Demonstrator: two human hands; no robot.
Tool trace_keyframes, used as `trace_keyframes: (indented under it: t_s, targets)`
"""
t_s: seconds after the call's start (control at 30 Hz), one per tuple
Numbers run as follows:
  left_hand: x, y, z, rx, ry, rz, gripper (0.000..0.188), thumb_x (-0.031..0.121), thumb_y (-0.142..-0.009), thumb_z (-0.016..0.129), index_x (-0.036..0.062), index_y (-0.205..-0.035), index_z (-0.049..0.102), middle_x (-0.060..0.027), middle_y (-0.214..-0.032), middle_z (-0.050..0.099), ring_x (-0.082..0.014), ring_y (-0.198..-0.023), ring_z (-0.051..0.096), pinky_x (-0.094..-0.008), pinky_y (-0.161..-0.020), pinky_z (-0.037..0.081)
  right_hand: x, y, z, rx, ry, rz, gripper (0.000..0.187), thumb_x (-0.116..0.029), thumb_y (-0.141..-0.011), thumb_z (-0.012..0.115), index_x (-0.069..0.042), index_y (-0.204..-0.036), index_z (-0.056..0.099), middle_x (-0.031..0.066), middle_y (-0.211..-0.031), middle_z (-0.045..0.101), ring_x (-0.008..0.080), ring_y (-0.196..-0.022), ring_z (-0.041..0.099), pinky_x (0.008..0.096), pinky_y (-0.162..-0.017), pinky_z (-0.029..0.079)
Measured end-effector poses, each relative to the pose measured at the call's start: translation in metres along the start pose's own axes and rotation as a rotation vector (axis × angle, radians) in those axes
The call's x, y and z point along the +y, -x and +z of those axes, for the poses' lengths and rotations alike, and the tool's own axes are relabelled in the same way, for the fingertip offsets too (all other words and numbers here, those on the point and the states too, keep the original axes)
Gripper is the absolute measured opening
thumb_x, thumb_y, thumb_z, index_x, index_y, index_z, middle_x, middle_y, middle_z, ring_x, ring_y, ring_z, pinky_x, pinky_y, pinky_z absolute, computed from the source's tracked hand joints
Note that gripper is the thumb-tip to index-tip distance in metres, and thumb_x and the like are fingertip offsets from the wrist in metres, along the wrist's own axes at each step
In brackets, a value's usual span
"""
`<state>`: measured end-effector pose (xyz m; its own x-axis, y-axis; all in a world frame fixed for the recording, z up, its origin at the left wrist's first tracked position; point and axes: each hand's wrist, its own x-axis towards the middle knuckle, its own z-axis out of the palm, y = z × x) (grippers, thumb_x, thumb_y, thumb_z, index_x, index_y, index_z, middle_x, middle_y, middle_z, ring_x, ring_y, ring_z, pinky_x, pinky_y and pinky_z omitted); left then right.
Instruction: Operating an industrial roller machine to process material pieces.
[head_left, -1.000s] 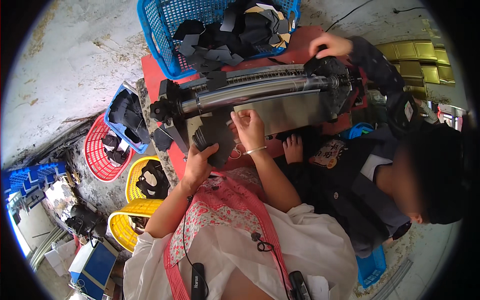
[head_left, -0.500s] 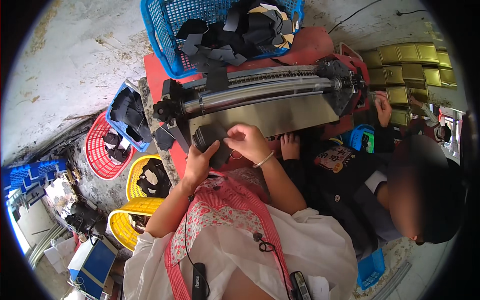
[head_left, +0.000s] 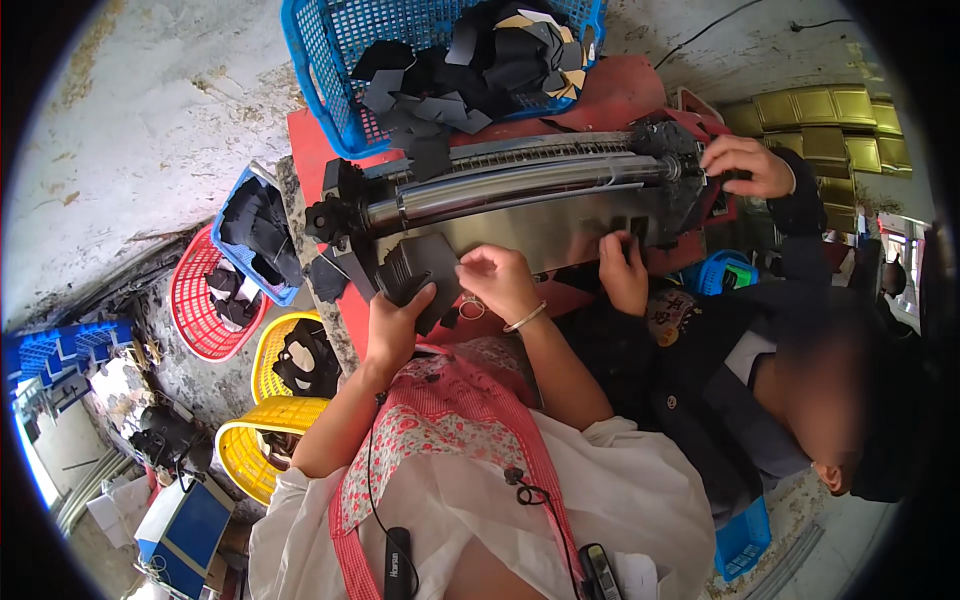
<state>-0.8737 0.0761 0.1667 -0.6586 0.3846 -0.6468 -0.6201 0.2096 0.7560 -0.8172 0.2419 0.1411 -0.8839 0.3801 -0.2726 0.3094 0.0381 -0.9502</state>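
Note:
My left hand [head_left: 395, 335] grips a fanned stack of black flat pieces [head_left: 410, 270] in front of the roller machine. The thumb lies over the stack's near edge. My right hand [head_left: 500, 283], with a bangle at the wrist, has its fingers drawn together at the stack's right edge; whether they pinch a piece I cannot make out. Just beyond both hands is the metal plate [head_left: 530, 235] of the machine, with its shiny roller [head_left: 520, 190] behind. One black piece [head_left: 430, 157] lies at the far side of the roller, towards its left end.
A blue basket [head_left: 325, 90] of black and tan pieces stands behind the machine. Red [head_left: 190, 310], blue and yellow baskets [head_left: 265, 365] line the left. At right, a co-worker's hands [head_left: 745, 165] reach to the machine's right end and plate. A ring [head_left: 471, 308] lies by my right hand.
The black piece behind the roller has tipped down and away. The co-worker's hands have moved to the machine's end and over the plate. My hands barely moved; the stack's top piece shows more.

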Motion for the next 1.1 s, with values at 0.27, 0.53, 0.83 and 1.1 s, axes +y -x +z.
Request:
trace_keyframes:
  t_s: [0.27,0.53,0.83,1.1]
  targets:
    - [-0.004,-0.003,-0.003,-0.129,0.476,-0.059,0.023,0.005,-0.085,0.059,-0.0039,-0.106,0.058,-0.0087,-0.100,0.063,-0.0149,-0.087,0.062,-0.0260,-0.077,0.051,0.002,-0.015,-0.006,0.247,-0.213,0.334,0.019,-0.016,-0.081,0.066,0.001,-0.082,0.057,0.0061,-0.064,0.063,0.0118,-0.052,0.061,0.0248,-0.047,0.046]
    - [-0.007,-0.003,-0.004,-0.223,0.699,-0.010,0.027,0.000,-0.086,0.055,-0.0041,-0.113,0.054,-0.0104,-0.107,0.061,-0.0183,-0.094,0.060,-0.0291,-0.083,0.050,0.006,-0.007,-0.012,-0.013,0.006,0.157,0.017,-0.015,-0.079,0.067,0.000,-0.080,0.062,0.0047,-0.067,0.064,0.0095,-0.056,0.060,0.0238,-0.052,0.048]
    - [-0.015,-0.007,-0.007,-0.223,0.686,-0.002,0.031,-0.003,-0.084,0.054,-0.0033,-0.115,0.053,-0.0117,-0.112,0.059,-0.0211,-0.102,0.058,-0.0323,-0.091,0.048,0.011,-0.012,-0.011,-0.023,0.198,0.049,0.016,-0.014,-0.081,0.065,0.001,-0.084,0.060,0.0074,-0.069,0.065,0.0127,-0.057,0.062,0.0233,-0.049,0.047]
    - [-0.015,-0.006,-0.005,-0.211,0.626,0.028,0.032,-0.005,-0.084,0.053,-0.0028,-0.117,0.052,-0.0114,-0.113,0.059,-0.0213,-0.104,0.058,-0.0332,-0.093,0.047,0.009,-0.011,-0.008,-0.065,0.113,0.144,0.021,-0.019,-0.080,0.069,0.001,-0.078,0.063,0.0072,-0.069,0.065,0.0109,-0.062,0.062,0.0237,-0.056,0.048]
